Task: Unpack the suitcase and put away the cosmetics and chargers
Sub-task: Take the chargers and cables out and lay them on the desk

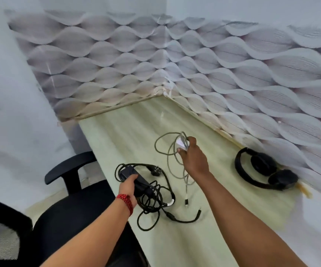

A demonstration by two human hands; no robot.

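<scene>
My left hand point(129, 186), with a red thread bracelet at the wrist, grips a black laptop charger brick point(136, 177) low over the pale green desk point(117, 132). Its tangled black cable point(155, 201) and plug point(154, 170) lie on the desk beside it. My right hand point(193, 158) holds a small white charger point(181, 143) with its grey cable point(167, 149) looping down; the cable's free end point(186, 202) rests on the desk. No suitcase or cosmetics are in view.
Black over-ear headphones point(263, 170) lie on the desk against the right wall. A black office chair point(73, 205) stands at the desk's left edge. Wave-patterned wall panels point(155, 60) close off the far corner.
</scene>
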